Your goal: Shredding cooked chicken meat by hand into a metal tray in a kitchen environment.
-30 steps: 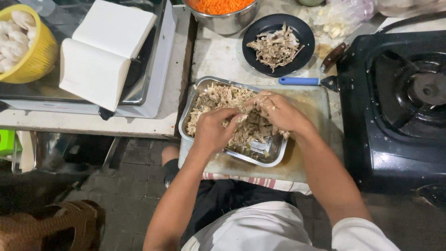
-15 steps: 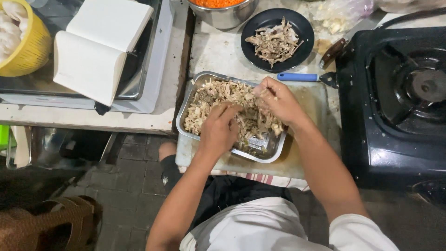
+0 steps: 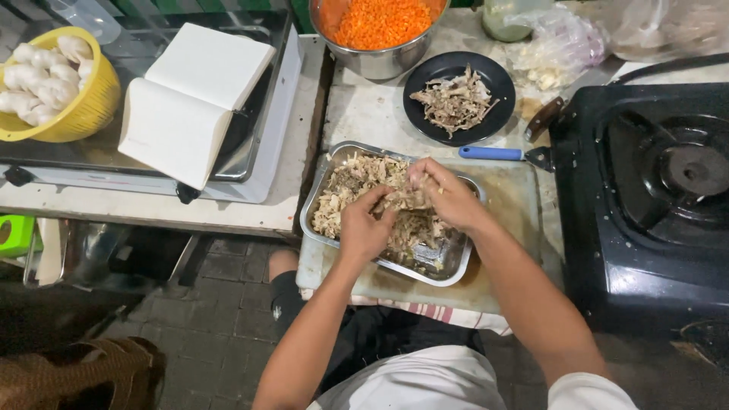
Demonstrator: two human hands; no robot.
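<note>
Over the metal tray (image 3: 328,178), dead centre of the view, both hands are down in the shredded meat (image 3: 357,182). The left hand (image 3: 363,228) sits at about 7 o'clock in the tray, fingers curled shut and pinching a clump of the shreds. The right hand (image 3: 448,196), at about 1 o'clock from it, has its fingers bent in tight on the same clump, the fingertips of the two hands touching over the meat. The tray rests on a pale cutting board (image 3: 512,220). At 12 o'clock from the tray lies a black plate (image 3: 493,83) of darker scraps, and just beyond it a steel bowl (image 3: 372,61) of orange grated stuff. A blue-handled tool (image 3: 490,153) lies at 2 o'clock, and a black stove (image 3: 645,197) stands at 3 o'clock.
</note>
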